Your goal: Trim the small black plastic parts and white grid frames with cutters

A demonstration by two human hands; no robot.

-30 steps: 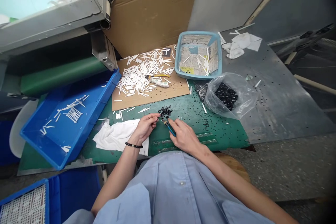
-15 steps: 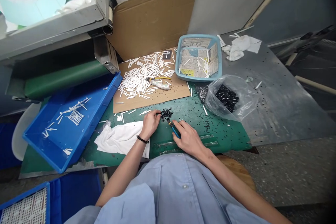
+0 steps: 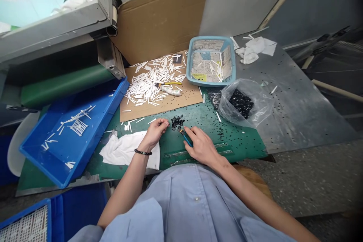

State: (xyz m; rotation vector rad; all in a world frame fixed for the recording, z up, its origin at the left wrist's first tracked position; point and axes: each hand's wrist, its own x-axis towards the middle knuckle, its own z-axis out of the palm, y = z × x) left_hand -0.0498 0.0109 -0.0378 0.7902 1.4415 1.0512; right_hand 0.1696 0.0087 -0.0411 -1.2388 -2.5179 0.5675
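My left hand point(image 3: 155, 132), with a dark bead bracelet on its wrist, is pinched closed just left of a small pile of black pieces point(image 3: 177, 122). Whatever sits between its fingertips is too small to make out. To the right of the pile, my right hand point(image 3: 200, 144) grips blue-handled cutting pliers point(image 3: 187, 140), whose jaws point at the pile's near edge. A white cloth point(image 3: 127, 149) lies under and beside my left wrist. Farther right, a clear plastic bag point(image 3: 262, 104) stands open with many black pieces point(image 3: 241, 104) inside.
Behind the hands, cardboard point(image 3: 181, 100) carries heaped white sticks point(image 3: 150, 83) and yellow-handled pliers point(image 3: 171, 83). A light-blue basket point(image 3: 233, 64) lined with newspaper holds some sticks. At left a blue tray point(image 3: 56, 159) rests tilted. Black bits dot the green mat point(image 3: 249, 141).
My left hand has drawn back slightly left from the pile, its fingers curled in more. The right hand keeps the pliers at nearly the same spot. The whole view has shifted a little.
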